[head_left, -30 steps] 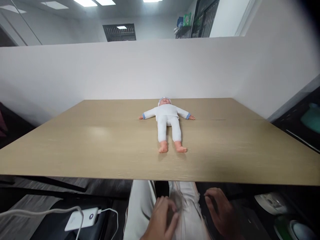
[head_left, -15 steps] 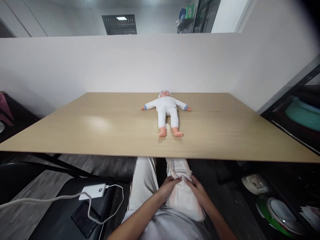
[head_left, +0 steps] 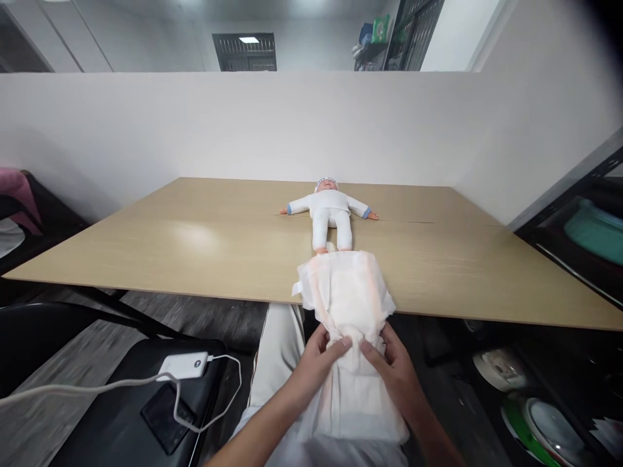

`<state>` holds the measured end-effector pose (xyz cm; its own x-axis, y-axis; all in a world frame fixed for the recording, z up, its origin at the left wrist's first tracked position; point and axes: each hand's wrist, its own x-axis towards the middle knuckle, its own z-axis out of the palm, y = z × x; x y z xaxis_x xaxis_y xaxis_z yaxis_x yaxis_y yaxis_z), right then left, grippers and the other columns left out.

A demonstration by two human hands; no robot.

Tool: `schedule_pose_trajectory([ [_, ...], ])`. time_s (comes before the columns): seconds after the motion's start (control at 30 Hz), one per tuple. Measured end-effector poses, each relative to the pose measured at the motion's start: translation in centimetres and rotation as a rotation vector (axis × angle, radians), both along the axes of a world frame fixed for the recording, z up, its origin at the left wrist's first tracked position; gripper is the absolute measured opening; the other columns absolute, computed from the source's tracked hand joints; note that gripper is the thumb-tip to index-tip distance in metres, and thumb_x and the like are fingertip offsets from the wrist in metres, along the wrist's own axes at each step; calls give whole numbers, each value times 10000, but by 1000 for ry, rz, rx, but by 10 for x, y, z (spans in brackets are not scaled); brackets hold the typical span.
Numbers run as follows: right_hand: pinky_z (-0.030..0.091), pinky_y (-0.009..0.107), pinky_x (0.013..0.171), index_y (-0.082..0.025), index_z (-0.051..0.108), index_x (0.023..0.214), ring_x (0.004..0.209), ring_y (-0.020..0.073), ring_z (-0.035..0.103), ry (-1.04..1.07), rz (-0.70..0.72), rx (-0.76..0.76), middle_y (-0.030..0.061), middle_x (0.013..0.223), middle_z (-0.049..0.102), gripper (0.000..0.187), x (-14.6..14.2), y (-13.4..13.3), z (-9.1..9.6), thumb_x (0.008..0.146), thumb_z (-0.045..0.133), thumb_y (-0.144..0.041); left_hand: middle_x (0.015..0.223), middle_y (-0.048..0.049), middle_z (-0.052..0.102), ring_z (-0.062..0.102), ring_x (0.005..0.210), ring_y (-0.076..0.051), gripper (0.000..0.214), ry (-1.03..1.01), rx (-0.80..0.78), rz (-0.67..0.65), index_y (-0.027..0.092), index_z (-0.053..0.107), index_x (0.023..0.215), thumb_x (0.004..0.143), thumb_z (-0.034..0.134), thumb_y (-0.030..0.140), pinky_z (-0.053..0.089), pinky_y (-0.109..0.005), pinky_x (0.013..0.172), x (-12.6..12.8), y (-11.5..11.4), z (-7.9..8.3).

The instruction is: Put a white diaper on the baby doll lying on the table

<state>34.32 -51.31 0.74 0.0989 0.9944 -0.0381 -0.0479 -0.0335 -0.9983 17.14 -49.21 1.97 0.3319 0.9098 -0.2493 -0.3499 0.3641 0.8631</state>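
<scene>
A white diaper (head_left: 346, 295) with faint orange stripes is unfolded in front of me, its far end over the near edge of the wooden table (head_left: 195, 246). My left hand (head_left: 318, 360) and my right hand (head_left: 394, 363) both pinch its middle over my lap, fingers closed on the padding. A baby doll (head_left: 329, 213) in white clothes and a cap lies face up at the far middle of the table, arms spread, feet toward me just beyond the diaper.
A white partition wall (head_left: 195, 130) rises behind the table. At my left a black seat holds a white power bank (head_left: 185, 365) with a cable and a dark phone (head_left: 163, 415). Dark shelves at the right carry a teal bowl (head_left: 594, 230) and plates (head_left: 545, 421).
The diaper, folded in my lap before, has been opened and lifted up and forward so its far end reaches the table edge. My view has also shifted slightly.
</scene>
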Motion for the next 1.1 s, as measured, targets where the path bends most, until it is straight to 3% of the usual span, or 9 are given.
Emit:
schedule_pose_trajectory([
  [0.3,579,372,813,-244,670,1024,950,284,711,-196,28,-44,52,998,765,358,-4,29,-36,895,704,-576,1191,-127,784,719,1172,-349,618,-2,-198,51,207,747,1158,665,918,538,516,-456,1090,-2,28,-36],
  [0.43,569,434,700,-330,640,1021,776,293,667,-521,-245,86,43,876,717,346,5,32,-43,809,772,-570,1145,-128,792,710,1188,-368,650,-24,-265,29,230,762,1146,616,934,566,513,-484,1093,-3,32,-49],
  [0.53,561,530,739,-400,619,1094,827,340,643,-701,-404,255,66,951,700,363,10,44,-33,797,782,-530,1180,-135,780,692,1219,-373,680,-68,-322,21,222,751,1184,628,925,572,509,-487,1095,-5,32,-51],
  [0.6,550,591,872,-441,621,1182,993,370,656,-782,-309,352,63,1076,713,356,8,59,-22,848,743,-464,1232,-135,762,671,1252,-371,689,-80,-342,13,220,741,1211,642,921,563,491,-481,1116,-7,32,-49],
  [0.73,467,607,1110,-425,588,1404,1369,363,538,-925,68,412,18,1442,634,478,-5,95,-5,936,643,-344,1339,-128,708,598,1342,-368,693,-60,-310,-18,239,727,1256,674,906,571,437,-475,1167,-9,33,-45],
  [0.83,388,624,1197,-379,464,1560,1501,355,412,-1021,243,373,19,1635,459,609,-15,116,-5,969,596,-315,1350,-120,691,599,1321,-348,655,33,-187,-87,259,711,1278,750,837,625,431,-454,1161,-20,37,-47],
  [0.93,293,641,1258,-372,353,1626,1556,338,334,-1073,293,374,12,1700,344,677,-18,128,-12,988,566,-305,1203,-103,732,677,1105,-289,546,304,32,-294,259,680,1282,887,694,637,519,-393,998,-48,49,-39],
  [1.03,310,607,1263,-375,284,1653,1580,316,287,-1109,320,390,-6,1723,283,685,-15,135,-19,1016,534,-338,1027,-60,744,668,932,-243,343,701,386,-571,254,709,1122,906,705,521,515,-326,862,-82,75,-9],
  [1.1,323,588,1262,-378,263,1659,1582,309,284,-1135,322,409,-11,1724,281,686,-14,139,-22,1026,527,-371,1058,-47,732,652,978,-243,222,893,610,-618,266,700,1087,933,690,426,499,-332,906,-98,100,16],
])
